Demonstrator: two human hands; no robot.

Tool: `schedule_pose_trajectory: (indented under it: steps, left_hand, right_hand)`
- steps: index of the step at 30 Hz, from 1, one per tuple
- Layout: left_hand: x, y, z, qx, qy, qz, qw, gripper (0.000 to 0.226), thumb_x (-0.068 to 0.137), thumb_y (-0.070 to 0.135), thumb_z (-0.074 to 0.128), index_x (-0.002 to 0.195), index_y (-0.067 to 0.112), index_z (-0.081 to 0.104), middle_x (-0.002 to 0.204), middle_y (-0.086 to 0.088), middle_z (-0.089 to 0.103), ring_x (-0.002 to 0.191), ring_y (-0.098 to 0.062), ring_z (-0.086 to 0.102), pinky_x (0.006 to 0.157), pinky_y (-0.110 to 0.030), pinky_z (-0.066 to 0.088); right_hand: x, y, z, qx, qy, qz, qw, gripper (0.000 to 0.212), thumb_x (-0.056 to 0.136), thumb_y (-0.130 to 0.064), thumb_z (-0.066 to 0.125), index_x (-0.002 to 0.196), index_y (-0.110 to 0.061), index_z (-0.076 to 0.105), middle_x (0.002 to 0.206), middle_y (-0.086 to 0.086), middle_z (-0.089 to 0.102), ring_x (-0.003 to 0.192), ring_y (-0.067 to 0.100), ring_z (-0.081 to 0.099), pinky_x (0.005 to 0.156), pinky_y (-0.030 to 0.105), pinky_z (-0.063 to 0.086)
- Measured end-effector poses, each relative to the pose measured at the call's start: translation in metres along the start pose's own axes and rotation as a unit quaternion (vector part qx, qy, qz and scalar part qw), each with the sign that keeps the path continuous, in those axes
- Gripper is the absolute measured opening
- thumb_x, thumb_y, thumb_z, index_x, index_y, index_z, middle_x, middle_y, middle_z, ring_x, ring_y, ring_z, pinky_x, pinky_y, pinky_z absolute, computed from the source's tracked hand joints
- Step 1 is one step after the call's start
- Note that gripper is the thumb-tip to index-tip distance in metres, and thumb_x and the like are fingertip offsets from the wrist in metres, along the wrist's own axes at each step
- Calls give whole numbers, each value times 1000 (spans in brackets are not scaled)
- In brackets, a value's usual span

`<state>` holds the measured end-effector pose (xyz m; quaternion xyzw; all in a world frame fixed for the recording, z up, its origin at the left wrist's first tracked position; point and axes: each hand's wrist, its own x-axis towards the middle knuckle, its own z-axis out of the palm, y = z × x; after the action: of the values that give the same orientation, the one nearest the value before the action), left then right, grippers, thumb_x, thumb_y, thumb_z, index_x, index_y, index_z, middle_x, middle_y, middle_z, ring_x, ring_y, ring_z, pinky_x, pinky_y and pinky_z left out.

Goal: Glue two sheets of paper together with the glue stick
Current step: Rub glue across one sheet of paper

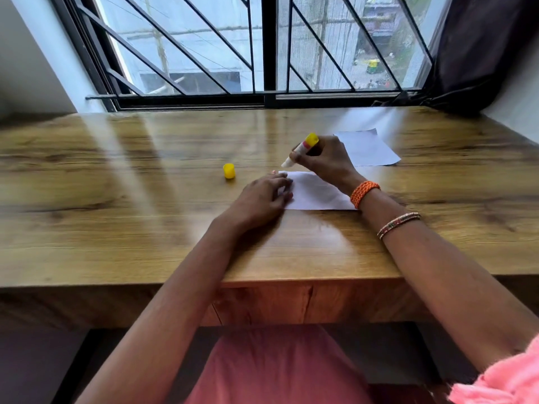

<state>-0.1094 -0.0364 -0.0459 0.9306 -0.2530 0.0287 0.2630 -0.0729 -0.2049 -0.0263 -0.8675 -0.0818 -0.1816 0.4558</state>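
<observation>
A white sheet of paper point(315, 193) lies on the wooden table point(116, 185) in front of me. My left hand point(262, 199) rests flat on its left edge, fingers spread. My right hand point(323, 158) grips an uncapped glue stick point(300, 150) with a yellow base, tilted so its white tip points down just above the sheet's far left corner. The yellow cap point(229, 171) stands on the table to the left of the sheet. A second white sheet point(367, 148) lies farther back on the right, partly hidden behind my right hand.
A barred window point(262, 53) runs along the table's far edge. A dark curtain point(478, 53) hangs at the back right corner. The table's front edge point(291, 282) is near my lap.
</observation>
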Motion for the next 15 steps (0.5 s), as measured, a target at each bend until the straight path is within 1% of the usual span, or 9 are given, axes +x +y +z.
schedule_pose_trajectory:
  steps: [2, 4, 5, 6, 8, 12, 15]
  left_hand:
    - [2, -8, -1, 49, 9, -15, 999, 41, 91, 39, 50, 130, 25, 54, 144, 0, 45, 135, -22, 35, 112, -36, 26]
    - [3, -12, -2, 92, 19, -37, 995, 43, 89, 49, 46, 130, 36, 51, 145, 7, 43, 134, -21, 33, 110, -40, 24]
    - [3, -13, -1, 99, 23, -41, 994, 43, 88, 52, 45, 129, 39, 50, 145, 9, 43, 135, -20, 32, 109, -42, 23]
    - [3, -13, 0, 101, 27, -41, 994, 44, 88, 53, 45, 130, 40, 49, 145, 10, 42, 136, -20, 31, 108, -44, 22]
    - [2, -14, 2, 102, 33, -41, 993, 45, 88, 53, 44, 130, 38, 49, 146, 11, 42, 138, -21, 29, 107, -45, 20]
    - [4, -13, 0, 114, 27, -40, 992, 46, 89, 53, 43, 132, 37, 48, 147, 12, 41, 140, -19, 26, 107, -45, 17]
    - [3, -11, -1, 127, 39, -35, 991, 43, 89, 52, 44, 128, 36, 52, 145, 12, 44, 139, -20, 28, 105, -44, 18]
  right_hand:
    - [1, 1, -3, 8, 0, 1, 1000, 15, 76, -20, 75, 83, -7, 73, 82, 10, 74, 70, 9, 61, 66, 28, 50]
    - [3, 3, -5, 27, -8, -1, 1000, 15, 74, -16, 77, 83, -7, 71, 81, 8, 72, 73, 11, 63, 68, 28, 52]
    - [4, 3, -5, 26, -13, -7, 1000, 14, 73, -16, 78, 82, -8, 70, 80, 6, 71, 72, 10, 63, 67, 24, 52]
    - [4, 4, -5, 23, -16, -13, 1000, 14, 72, -15, 79, 80, -9, 70, 80, 5, 71, 70, 7, 63, 65, 20, 51]
    - [4, 5, -5, 13, -19, -20, 1000, 15, 71, -17, 80, 79, -9, 70, 79, 4, 70, 67, 3, 61, 65, 20, 51]
    - [7, 6, -4, -3, -22, -22, 1000, 19, 71, -19, 80, 81, -7, 70, 83, 7, 72, 68, 1, 60, 68, 24, 52]
    - [8, 4, -1, -11, -20, -22, 999, 21, 71, -20, 80, 83, -5, 71, 83, 7, 72, 71, 7, 61, 73, 34, 55]
